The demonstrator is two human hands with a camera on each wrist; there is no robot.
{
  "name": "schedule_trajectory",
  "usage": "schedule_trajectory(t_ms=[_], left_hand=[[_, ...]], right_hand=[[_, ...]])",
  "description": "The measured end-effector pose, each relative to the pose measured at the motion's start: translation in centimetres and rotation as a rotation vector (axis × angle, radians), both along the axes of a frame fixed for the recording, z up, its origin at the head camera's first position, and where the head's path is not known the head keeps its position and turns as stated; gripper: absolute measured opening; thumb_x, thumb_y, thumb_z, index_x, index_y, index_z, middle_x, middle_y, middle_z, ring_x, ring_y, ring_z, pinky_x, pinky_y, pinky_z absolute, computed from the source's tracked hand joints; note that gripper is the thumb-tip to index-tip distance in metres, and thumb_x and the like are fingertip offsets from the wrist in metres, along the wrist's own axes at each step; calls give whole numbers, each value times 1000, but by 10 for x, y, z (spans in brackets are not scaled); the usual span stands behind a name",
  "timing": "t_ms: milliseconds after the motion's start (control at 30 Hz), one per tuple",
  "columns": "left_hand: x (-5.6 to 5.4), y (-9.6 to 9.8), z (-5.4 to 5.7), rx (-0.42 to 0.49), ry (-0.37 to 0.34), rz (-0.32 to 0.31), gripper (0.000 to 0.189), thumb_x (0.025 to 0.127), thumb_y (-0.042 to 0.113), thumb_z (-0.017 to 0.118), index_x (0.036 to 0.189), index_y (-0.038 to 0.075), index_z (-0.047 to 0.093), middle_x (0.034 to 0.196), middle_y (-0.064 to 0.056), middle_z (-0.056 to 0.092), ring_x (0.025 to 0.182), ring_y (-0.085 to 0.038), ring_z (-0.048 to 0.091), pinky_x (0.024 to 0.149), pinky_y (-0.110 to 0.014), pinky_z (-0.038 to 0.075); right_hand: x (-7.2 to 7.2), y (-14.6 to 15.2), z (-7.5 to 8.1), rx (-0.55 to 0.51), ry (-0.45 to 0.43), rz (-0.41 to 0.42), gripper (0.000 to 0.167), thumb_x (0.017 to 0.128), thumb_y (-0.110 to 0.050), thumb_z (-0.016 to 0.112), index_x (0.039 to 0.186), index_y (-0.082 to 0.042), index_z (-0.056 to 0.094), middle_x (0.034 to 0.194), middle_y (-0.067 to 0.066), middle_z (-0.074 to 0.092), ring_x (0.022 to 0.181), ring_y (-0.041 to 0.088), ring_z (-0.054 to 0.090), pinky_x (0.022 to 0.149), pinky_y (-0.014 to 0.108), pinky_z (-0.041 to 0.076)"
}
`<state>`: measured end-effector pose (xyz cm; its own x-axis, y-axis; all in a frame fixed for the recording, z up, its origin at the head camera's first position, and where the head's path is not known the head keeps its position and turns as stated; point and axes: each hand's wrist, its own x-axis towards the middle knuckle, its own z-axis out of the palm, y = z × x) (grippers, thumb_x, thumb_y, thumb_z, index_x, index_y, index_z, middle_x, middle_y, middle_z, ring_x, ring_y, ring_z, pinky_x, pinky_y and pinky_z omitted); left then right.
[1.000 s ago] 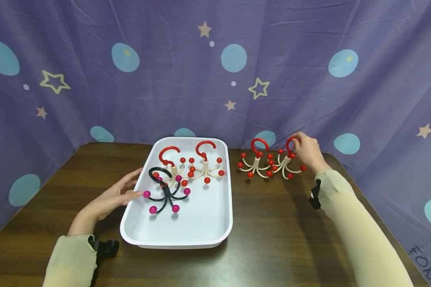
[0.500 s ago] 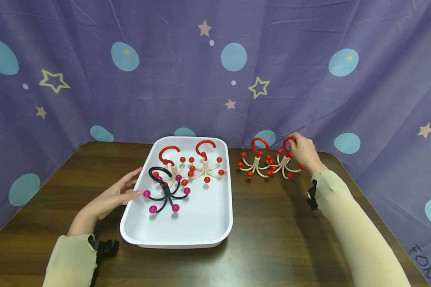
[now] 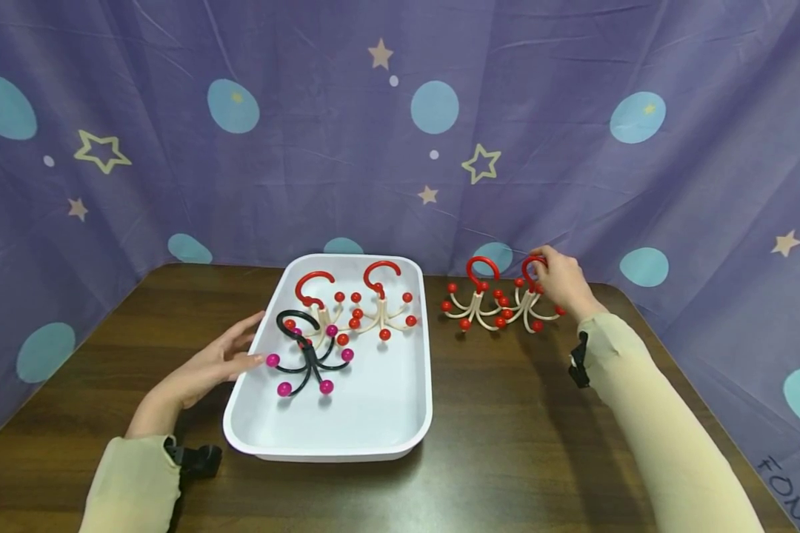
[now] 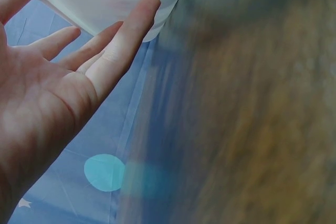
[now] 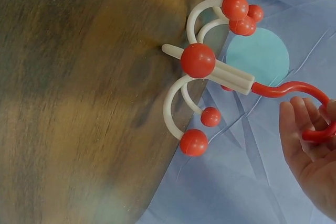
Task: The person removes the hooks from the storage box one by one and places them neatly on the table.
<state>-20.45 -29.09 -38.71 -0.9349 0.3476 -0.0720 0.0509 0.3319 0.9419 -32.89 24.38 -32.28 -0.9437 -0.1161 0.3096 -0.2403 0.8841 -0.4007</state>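
Shifts the red-balled cream plastic hanger [image 3: 529,300] leftward on the brown wooden table [image 3: 493,414], closer to its matching neighbour [image 3: 476,302] than a second ago: apparently a fine adjustment. Clamps the right hand [image 3: 563,281] on its red hook [image 5: 269,91]; rests the left hand [image 3: 207,370], fingers apart, against the white plastic tray [image 3: 333,433]. Reveals the hook's tip [image 5: 313,136] only from the right wrist.

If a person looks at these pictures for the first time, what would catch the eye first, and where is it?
Probably the white tray on the dark table, where a black rack with pink balls contrasts with two cream-and-red racks behind it. To the tray's right stand two similar racks; the right hand holds the outer one's red hook. Behind hangs a purple curtain with stars.
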Motion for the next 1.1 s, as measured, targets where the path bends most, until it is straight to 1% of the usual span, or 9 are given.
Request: schedule_trajectory(t_ms=[167,333,467,633,767,967,1100], left_hand=[[-1,-1,-1,6,7,-6,75,90,16,54,147,15,6,140,-31,20,113,-41,45,80,-43,47],[0,-2,-1,3,3,-5,75,90,16,54,147,14,5,140,-31,19,113,-41,44,81,-43,47],[0,-2,0,-7,5,-2,75,90,17,55,147,15,6,140,-31,19,114,-42,43,81,-45,47],[0,-1,0,-15,7,0,76,89,17,55,147,15,6,141,-31,19,115,-42,42,82,-46,47],[-1,-1,0,-16,4,4,76,89,18,55,147,15,6,141,-30,19,114,-42,43,82,-47,47],[-1,-1,0,-7,3,-2,76,89,17,55,147,15,6,141,-31,19,113,-41,44,81,-46,48],[0,0,0,-4,0,-2,76,89,17,55,147,15,6,140,-31,19,112,-41,45,81,-45,48]], right_hand=[[0,0,2,0,6,8,31,95,-17,42,120,-1,53,98,22,60,81,33,52,73,46,40],[0,-3,4,-13,56,7,32,93,-16,45,119,2,53,105,24,58,94,38,53,81,51,40],[-1,-10,8,-31,80,7,31,93,-15,46,118,2,53,109,22,56,101,38,52,85,50,39],[-3,-20,15,-34,119,13,29,93,-16,46,116,-1,55,111,19,56,101,35,52,85,48,40],[-6,-29,20,-21,144,28,28,93,-16,47,115,-2,56,109,17,57,99,33,53,83,46,41],[-6,-44,26,-17,110,62,28,94,-18,46,117,-5,55,107,14,57,94,29,54,79,44,43],[-5,-59,32,-14,98,95,28,95,-20,45,117,-6,55,107,13,58,94,28,55,79,43,43]])
